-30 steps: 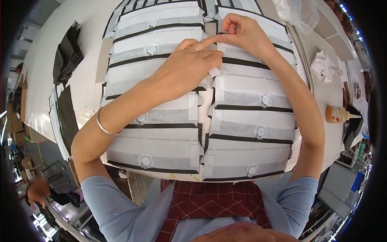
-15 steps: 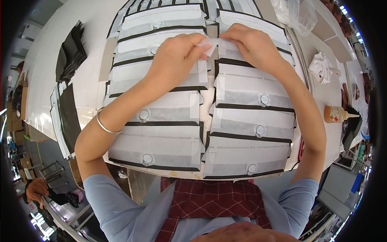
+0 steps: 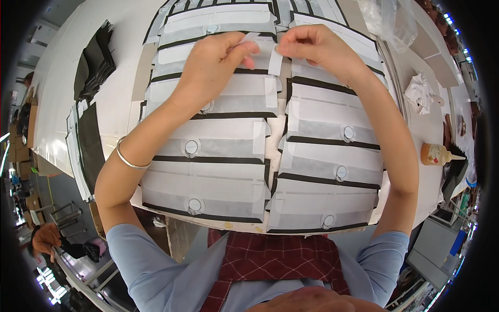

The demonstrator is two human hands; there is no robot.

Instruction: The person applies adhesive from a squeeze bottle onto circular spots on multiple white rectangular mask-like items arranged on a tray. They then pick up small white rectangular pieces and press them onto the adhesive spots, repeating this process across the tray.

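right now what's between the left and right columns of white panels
In the head view, a narrow strip of pale work surface lies between the left column and the right column.

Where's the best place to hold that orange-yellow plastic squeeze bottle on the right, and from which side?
Take the orange-yellow plastic squeeze bottle around its wide body, probably from the left: that broad end faces left, while the narrow pale nozzle tapers off to the right. Whether it stands or lies, I can't tell.

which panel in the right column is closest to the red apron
The right column's bottom panel: that column's other panels all lie farther up, away from the apron.
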